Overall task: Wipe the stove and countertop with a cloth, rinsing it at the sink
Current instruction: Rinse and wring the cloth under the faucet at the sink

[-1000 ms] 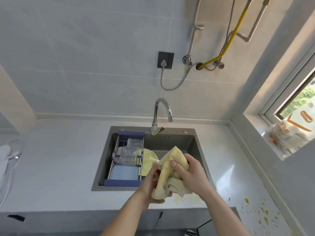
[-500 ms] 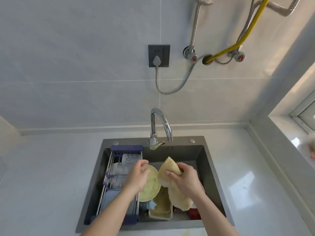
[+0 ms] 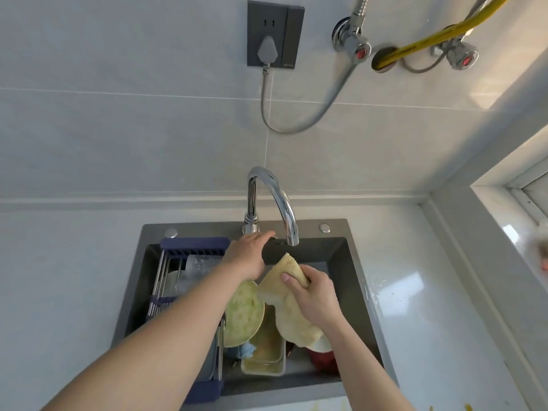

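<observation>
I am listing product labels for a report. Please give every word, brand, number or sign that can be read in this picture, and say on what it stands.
No text can be read.
Dark grey wall socket: a small pale mark at its lower right corner, too small to read.
Dark grey sink: faint marks behind the chrome tap, blurred.

The cloth (image 3: 292,315) is pale yellow with a fine ribbed weave. At its nine o'clock the plate (image 3: 244,314) is light green, mottled with paler patches. The sink (image 3: 350,262) is dark grey; the tap (image 3: 275,197) at twelve o'clock is bright chrome. The rack (image 3: 194,243) at ten o'clock has navy ends and silver bars. The socket (image 3: 275,34) at twelve o'clock is charcoal with a grey plug. The hose (image 3: 430,40) at one o'clock is yellow. The counter (image 3: 439,321) is glossy white.
</observation>
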The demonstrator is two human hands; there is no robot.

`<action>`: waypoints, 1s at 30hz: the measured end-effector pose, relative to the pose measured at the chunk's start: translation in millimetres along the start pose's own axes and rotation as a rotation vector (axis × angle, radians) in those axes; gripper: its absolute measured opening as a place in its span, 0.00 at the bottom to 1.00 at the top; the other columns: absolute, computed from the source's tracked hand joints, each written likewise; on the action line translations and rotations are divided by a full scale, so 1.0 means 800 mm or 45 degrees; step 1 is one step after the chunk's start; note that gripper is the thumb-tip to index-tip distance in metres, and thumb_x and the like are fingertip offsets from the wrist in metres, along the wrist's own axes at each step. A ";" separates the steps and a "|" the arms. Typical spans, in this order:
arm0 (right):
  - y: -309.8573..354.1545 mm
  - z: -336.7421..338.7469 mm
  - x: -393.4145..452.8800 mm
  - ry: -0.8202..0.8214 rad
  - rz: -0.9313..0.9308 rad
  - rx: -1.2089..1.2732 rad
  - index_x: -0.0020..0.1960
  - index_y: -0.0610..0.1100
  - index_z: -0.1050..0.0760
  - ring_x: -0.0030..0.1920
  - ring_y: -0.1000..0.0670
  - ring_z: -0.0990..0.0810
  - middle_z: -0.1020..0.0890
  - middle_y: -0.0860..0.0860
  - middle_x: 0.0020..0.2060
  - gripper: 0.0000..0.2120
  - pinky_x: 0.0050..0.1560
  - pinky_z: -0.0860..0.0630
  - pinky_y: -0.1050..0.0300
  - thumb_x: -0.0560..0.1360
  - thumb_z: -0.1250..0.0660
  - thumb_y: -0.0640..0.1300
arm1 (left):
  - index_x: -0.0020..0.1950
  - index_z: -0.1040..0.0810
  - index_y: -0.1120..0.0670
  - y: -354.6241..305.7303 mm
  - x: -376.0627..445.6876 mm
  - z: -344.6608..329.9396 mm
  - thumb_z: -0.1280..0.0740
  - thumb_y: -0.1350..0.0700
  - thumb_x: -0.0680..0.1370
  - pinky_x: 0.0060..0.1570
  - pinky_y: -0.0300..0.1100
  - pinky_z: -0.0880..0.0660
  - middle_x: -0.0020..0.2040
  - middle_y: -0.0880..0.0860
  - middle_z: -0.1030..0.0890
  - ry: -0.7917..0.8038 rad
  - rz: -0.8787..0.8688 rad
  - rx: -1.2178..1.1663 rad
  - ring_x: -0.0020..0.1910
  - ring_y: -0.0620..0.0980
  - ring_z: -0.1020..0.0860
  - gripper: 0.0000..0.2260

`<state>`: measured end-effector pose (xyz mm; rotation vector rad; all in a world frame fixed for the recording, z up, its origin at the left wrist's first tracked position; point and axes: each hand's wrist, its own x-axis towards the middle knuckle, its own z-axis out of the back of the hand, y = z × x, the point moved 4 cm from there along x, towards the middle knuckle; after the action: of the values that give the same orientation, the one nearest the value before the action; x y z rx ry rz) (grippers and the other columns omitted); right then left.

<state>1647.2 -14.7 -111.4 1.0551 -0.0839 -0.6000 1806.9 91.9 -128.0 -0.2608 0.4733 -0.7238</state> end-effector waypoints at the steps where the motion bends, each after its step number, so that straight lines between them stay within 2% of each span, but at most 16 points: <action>1: 0.000 -0.002 0.002 -0.006 -0.010 0.002 0.41 0.53 0.21 0.35 0.58 0.22 0.19 0.60 0.33 0.09 0.35 0.29 0.66 0.78 0.28 0.55 | 0.80 0.41 0.42 0.005 -0.002 -0.010 0.35 0.65 0.77 0.71 0.54 0.33 0.80 0.48 0.34 -0.022 -0.017 0.005 0.76 0.53 0.34 0.36; 4: 0.005 -0.006 0.013 -0.038 -0.016 0.013 0.39 0.53 0.23 0.32 0.58 0.24 0.21 0.60 0.30 0.11 0.34 0.31 0.66 0.78 0.28 0.54 | 0.78 0.39 0.41 0.017 -0.008 -0.025 0.34 0.63 0.77 0.70 0.51 0.33 0.78 0.45 0.33 -0.064 0.003 -0.018 0.76 0.50 0.34 0.33; 8: 0.012 -0.012 0.030 -0.037 -0.046 0.031 0.39 0.55 0.25 0.31 0.60 0.24 0.20 0.62 0.30 0.11 0.33 0.31 0.67 0.79 0.29 0.54 | 0.81 0.41 0.42 0.019 -0.019 -0.031 0.36 0.63 0.79 0.78 0.51 0.41 0.83 0.44 0.44 -0.090 0.066 -0.252 0.81 0.48 0.43 0.34; 9: 0.012 -0.014 0.032 -0.031 -0.036 0.021 0.39 0.55 0.25 0.31 0.60 0.24 0.20 0.63 0.30 0.12 0.33 0.31 0.67 0.79 0.30 0.54 | 0.81 0.40 0.43 0.016 -0.024 -0.034 0.37 0.62 0.79 0.78 0.50 0.42 0.83 0.44 0.44 -0.169 0.079 -0.373 0.81 0.48 0.43 0.32; 12: 0.009 -0.017 0.034 -0.022 -0.029 0.046 0.40 0.55 0.24 0.32 0.59 0.22 0.19 0.61 0.32 0.11 0.33 0.30 0.65 0.81 0.31 0.53 | 0.77 0.33 0.46 0.004 -0.051 -0.043 0.37 0.59 0.82 0.76 0.48 0.35 0.79 0.44 0.36 -0.479 0.110 -0.798 0.78 0.45 0.37 0.23; 14: 0.003 -0.017 0.034 -0.026 -0.025 0.101 0.44 0.54 0.21 0.36 0.56 0.19 0.16 0.57 0.36 0.08 0.36 0.25 0.60 0.81 0.32 0.53 | 0.75 0.31 0.45 -0.005 -0.069 -0.053 0.38 0.58 0.83 0.75 0.47 0.33 0.76 0.43 0.33 -0.611 0.132 -0.977 0.75 0.41 0.35 0.20; 16: 0.003 -0.018 0.032 -0.021 -0.018 0.160 0.49 0.53 0.19 0.41 0.54 0.17 0.14 0.55 0.41 0.05 0.42 0.21 0.57 0.82 0.32 0.52 | 0.75 0.33 0.42 -0.013 -0.078 -0.062 0.38 0.57 0.84 0.76 0.45 0.35 0.75 0.41 0.33 -0.603 0.143 -1.070 0.75 0.39 0.35 0.20; 18: 0.008 -0.016 0.034 -0.007 -0.016 0.237 0.54 0.53 0.18 0.45 0.56 0.16 0.14 0.57 0.44 0.05 0.45 0.21 0.60 0.82 0.32 0.51 | 0.78 0.36 0.41 -0.022 -0.079 -0.067 0.38 0.55 0.85 0.75 0.43 0.34 0.76 0.40 0.33 -0.509 0.111 -1.133 0.75 0.37 0.35 0.22; 21: 0.018 -0.006 0.039 0.072 0.000 0.249 0.57 0.52 0.18 0.47 0.56 0.15 0.13 0.57 0.46 0.07 0.48 0.19 0.58 0.82 0.32 0.51 | 0.80 0.40 0.39 -0.025 -0.073 -0.068 0.36 0.47 0.84 0.71 0.36 0.32 0.75 0.38 0.32 -0.452 0.092 -1.133 0.72 0.34 0.33 0.26; 23: 0.020 0.001 0.039 0.117 0.036 0.146 0.52 0.55 0.18 0.42 0.58 0.17 0.14 0.59 0.41 0.03 0.42 0.22 0.61 0.81 0.31 0.50 | 0.80 0.38 0.40 -0.022 -0.074 -0.065 0.35 0.41 0.81 0.63 0.29 0.33 0.71 0.36 0.31 -0.480 0.125 -1.048 0.68 0.32 0.32 0.28; 24: 0.019 0.004 0.039 0.126 0.070 0.047 0.48 0.58 0.20 0.38 0.59 0.19 0.16 0.62 0.37 0.05 0.39 0.26 0.63 0.80 0.31 0.48 | 0.79 0.37 0.41 -0.020 -0.074 -0.063 0.35 0.39 0.80 0.60 0.28 0.33 0.67 0.37 0.30 -0.501 0.131 -0.986 0.66 0.32 0.31 0.29; 26: 0.016 0.009 0.040 0.111 0.163 -0.219 0.43 0.61 0.24 0.36 0.59 0.24 0.21 0.63 0.32 0.10 0.39 0.32 0.61 0.79 0.31 0.47 | 0.75 0.31 0.43 -0.014 -0.072 -0.059 0.32 0.41 0.79 0.58 0.31 0.32 0.62 0.39 0.28 -0.525 0.119 -0.843 0.61 0.36 0.27 0.24; 28: 0.015 0.014 0.041 0.089 0.257 -0.447 0.50 0.59 0.20 0.40 0.57 0.27 0.25 0.63 0.35 0.06 0.45 0.31 0.54 0.79 0.32 0.47 | 0.70 0.25 0.44 -0.014 -0.069 -0.054 0.29 0.48 0.79 0.59 0.37 0.29 0.61 0.41 0.28 -0.529 0.099 -0.734 0.60 0.42 0.25 0.19; 30: 0.011 0.017 0.043 0.071 0.305 -0.551 0.59 0.55 0.18 0.46 0.53 0.26 0.23 0.63 0.41 0.11 0.51 0.28 0.50 0.80 0.34 0.48 | 0.69 0.23 0.46 -0.017 -0.065 -0.049 0.28 0.52 0.79 0.62 0.40 0.27 0.63 0.41 0.27 -0.522 0.047 -0.709 0.61 0.43 0.25 0.19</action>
<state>1675.2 -39.6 -105.0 0.6287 -0.0286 -0.3488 1745.6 114.9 -139.7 -0.9017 0.2764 -0.4715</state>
